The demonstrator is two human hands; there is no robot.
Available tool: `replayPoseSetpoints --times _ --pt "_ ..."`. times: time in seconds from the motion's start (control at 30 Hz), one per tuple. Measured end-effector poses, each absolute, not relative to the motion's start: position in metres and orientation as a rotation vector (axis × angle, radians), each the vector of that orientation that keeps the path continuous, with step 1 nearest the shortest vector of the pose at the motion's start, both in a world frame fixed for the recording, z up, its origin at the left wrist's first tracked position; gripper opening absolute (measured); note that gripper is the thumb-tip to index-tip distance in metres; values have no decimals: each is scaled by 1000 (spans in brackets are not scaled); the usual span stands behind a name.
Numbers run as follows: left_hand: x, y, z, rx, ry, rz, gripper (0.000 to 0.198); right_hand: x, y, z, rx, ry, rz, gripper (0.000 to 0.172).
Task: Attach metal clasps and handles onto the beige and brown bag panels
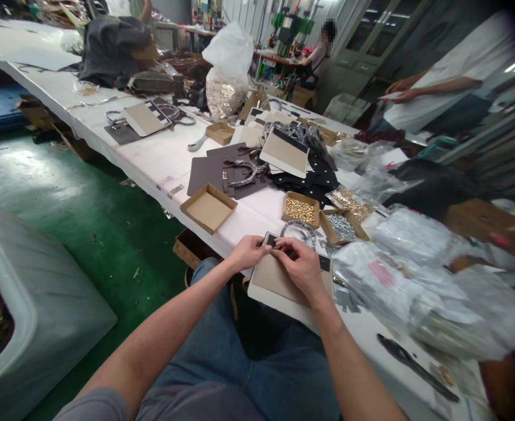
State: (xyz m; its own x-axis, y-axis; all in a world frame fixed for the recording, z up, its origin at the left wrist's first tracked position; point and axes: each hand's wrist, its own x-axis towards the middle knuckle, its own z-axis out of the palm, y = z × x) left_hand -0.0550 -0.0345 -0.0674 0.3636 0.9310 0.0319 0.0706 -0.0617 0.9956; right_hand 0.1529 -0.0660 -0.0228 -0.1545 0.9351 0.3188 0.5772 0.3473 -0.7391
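A flat beige panel (pixel 268 278) with a dark strip along its far edge rests at the table's near edge, over my lap. My left hand (pixel 251 252) is closed on its far left corner, thumb on top. My right hand (pixel 302 266) lies over the panel, its fingertips pinched together at the dark strip beside my left thumb. Whatever is between those fingertips is too small and covered to make out. Just beyond the panel is a grey patterned handle loop (pixel 299 227). Small gold metal pieces (pixel 300 209) and silver metal pieces (pixel 340 228) fill two cardboard boxes nearby.
A shallow cardboard tray (pixel 208 209) sits left of my hands. Behind it are dark panels (pixel 202 175) with handles and a pile of beige panels (pixel 285 153). Plastic bags (pixel 376 275) crowd the right side. A grey bin (pixel 59 316) stands left. Two people are farther back.
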Motion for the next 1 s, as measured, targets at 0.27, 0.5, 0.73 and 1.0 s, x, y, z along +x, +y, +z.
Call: replayPoseSetpoints --times 0.27,0.5,0.73,1.0 --pt "-54 -33 -75 1461 969 916 36 147 -68 -20 -1345 -1860 511 16" --pt "-59 -30 -76 1453 897 885 37 146 -65 -17 -1326 -1968 475 11" --pt "-59 -32 -76 1414 904 912 37 148 -62 -19 -1324 -2004 460 10" --pt "-57 -33 -81 1378 901 924 37 147 -64 -21 -1309 -2021 423 7"
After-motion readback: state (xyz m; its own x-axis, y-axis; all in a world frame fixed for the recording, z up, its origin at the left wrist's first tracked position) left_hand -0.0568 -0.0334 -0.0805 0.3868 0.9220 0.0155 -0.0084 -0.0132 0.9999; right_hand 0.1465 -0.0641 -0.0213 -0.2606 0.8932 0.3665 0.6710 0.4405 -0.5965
